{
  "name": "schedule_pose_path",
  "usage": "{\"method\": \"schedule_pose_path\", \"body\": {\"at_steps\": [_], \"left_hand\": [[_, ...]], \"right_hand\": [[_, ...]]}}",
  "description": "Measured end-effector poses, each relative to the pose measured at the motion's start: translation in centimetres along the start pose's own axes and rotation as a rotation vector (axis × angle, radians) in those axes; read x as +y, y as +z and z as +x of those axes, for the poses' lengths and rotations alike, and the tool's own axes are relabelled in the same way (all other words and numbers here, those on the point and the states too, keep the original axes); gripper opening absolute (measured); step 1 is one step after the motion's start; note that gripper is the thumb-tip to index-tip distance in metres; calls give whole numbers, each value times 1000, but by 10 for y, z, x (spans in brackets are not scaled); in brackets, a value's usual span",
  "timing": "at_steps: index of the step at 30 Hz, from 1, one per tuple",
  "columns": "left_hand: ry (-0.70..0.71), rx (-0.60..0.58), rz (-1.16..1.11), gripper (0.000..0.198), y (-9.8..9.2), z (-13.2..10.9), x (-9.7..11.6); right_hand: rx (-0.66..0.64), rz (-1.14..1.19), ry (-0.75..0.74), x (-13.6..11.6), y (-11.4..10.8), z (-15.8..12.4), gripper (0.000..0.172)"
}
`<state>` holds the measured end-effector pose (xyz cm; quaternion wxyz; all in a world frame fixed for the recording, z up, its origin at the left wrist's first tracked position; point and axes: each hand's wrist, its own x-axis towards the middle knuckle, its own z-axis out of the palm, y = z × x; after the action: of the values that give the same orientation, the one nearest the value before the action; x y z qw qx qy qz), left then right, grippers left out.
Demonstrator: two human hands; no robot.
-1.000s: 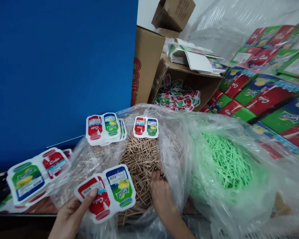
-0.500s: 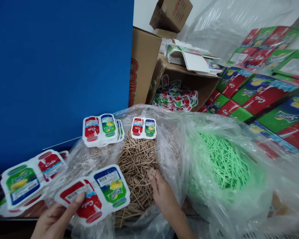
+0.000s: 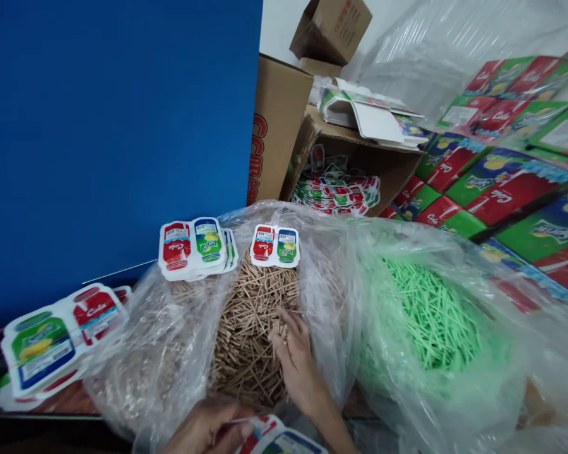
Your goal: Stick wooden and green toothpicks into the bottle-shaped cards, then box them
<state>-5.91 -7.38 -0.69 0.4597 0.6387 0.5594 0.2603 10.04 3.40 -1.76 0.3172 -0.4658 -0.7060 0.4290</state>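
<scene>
My left hand [image 3: 206, 429], at the bottom edge, pinches a double jar-shaped card [image 3: 284, 438] printed Cola and Sprite; its lower part is cut off by the frame. My right hand [image 3: 297, 359] is inside a clear plastic bag [image 3: 329, 302], fingers closed round a small bunch of short brown sticks [image 3: 280, 329]. Many loose brown sticks [image 3: 246, 315] fill the bag around it. One more card [image 3: 275, 246] lies on the sticks at the far side of the bag. To its left rests a small stack of cards [image 3: 192, 248].
Another card stack [image 3: 61, 334] lies at the left. Beside the brown sticks stands a bag of green sticks [image 3: 435, 315]. Behind are an open carton [image 3: 397, 173] of cards, stacked printed boxes [image 3: 497, 183] and a blue panel [image 3: 118, 126].
My left hand has moved right and down with the card, towards my right hand. My right hand has shifted slightly left and turned, fingers gathered round the sticks.
</scene>
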Motion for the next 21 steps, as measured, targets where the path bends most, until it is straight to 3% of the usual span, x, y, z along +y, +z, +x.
{"method": "schedule_pose_path", "body": {"at_steps": [2, 5, 8, 10, 15, 21], "left_hand": [[32, 1, 22, 32, 0, 5, 4], [42, -31, 69, 27, -1, 10, 12], [28, -112, 102, 20, 0, 16, 14], [32, -105, 93, 17, 0, 21, 9], [72, 49, -6, 27, 3, 34, -9], [64, -27, 14, 24, 0, 31, -1]], "right_hand": [[-79, 161, 38, -2, 1, -1, 38], [-203, 538, 222, -2, 11, -2, 39], [-219, 901, 404, 0, 26, -6, 37], [-188, 1036, 479, 2, 34, -8, 40], [-54, 1131, 544, 10, 39, -6, 47], [-3, 1050, 375, 17, 30, -1, 38]]}}
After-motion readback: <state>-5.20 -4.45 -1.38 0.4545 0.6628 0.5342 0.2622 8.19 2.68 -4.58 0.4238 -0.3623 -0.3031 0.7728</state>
